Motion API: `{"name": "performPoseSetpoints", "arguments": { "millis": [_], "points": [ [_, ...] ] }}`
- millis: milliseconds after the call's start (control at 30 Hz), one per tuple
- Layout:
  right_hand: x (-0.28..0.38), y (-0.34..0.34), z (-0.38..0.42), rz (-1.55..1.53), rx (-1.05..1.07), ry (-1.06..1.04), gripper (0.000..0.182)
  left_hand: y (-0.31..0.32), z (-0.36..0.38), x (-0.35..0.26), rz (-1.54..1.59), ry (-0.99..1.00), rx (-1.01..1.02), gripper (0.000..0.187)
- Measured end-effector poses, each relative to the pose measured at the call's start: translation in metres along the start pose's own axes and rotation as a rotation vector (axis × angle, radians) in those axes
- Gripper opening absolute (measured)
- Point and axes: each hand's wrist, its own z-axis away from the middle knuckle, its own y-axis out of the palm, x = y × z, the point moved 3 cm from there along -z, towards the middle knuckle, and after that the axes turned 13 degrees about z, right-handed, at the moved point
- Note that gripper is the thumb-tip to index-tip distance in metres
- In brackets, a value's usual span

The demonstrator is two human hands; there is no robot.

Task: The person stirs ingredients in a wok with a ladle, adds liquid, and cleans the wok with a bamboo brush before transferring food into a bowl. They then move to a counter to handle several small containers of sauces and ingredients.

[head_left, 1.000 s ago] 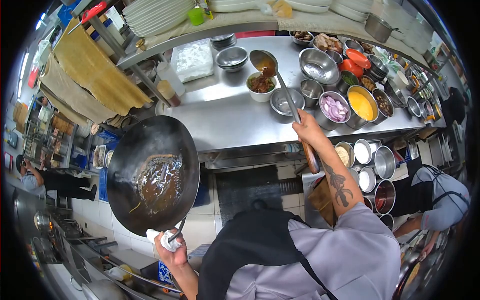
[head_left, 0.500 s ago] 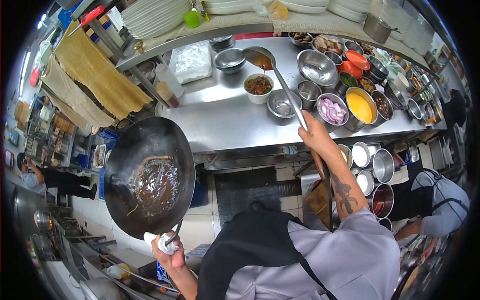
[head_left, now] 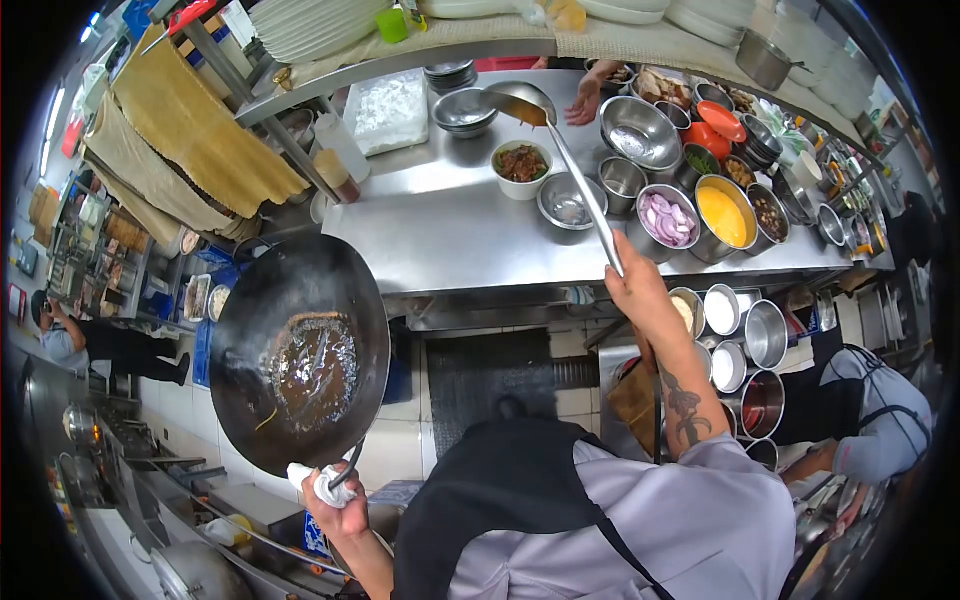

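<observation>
My left hand (head_left: 340, 505) is closed round the handle of a black wok (head_left: 240, 335), with a white cloth (head_left: 326, 486) wrapped between palm and metal. Brown, oily liquid coats the middle of the tilted wok. My right hand (head_left: 637, 280) grips the long handle of a metal ladle (head_left: 535, 97), whose bowl hangs above the steel table with brown sauce on its edge. Beneath and just in front of the ladle stands a white bowl (head_left: 508, 185) of chopped brown food with some green. A steel bowl (head_left: 572, 203) sits beside it.
Another person's hand (head_left: 583, 103) reaches over the far side of the steel table (head_left: 450, 245). Pots of sliced onion (head_left: 668, 220) and yellow liquid (head_left: 724, 215) stand on the right. Overhead runs a shelf with stacked plates (head_left: 310, 35). A co-worker (head_left: 880, 400) bends at right.
The thin stream of sauce from the ladle has stopped, and the ladle's bowl has tipped differently. Another person's hand has come into view across the table. The wok stays nearly still.
</observation>
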Motion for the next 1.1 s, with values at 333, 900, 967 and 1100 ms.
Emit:
{"name": "performPoseSetpoints", "arguments": {
  "millis": [333,900,967,1100],
  "points": [
    [-0.034,0.075,-0.003,-0.113,0.029,0.116,0.049,-0.026,0.001,-0.023,-0.012,0.012,-0.024,0.014],
    [0.05,0.115,0.018,-1.855,0.614,0.381,0.042,-0.081,0.003,-0.047,0.011,0.117,-0.01,0.014],
    [0.069,0.129,0.028,-1.755,0.792,0.25,0.045,-0.082,0.005,-0.039,0.036,0.123,0.011,0.014],
    [0.11,0.155,0.035,-1.409,1.151,0.162,0.051,-0.087,0.025,-0.025,0.134,0.211,-0.05,0.012]
  ]
}}
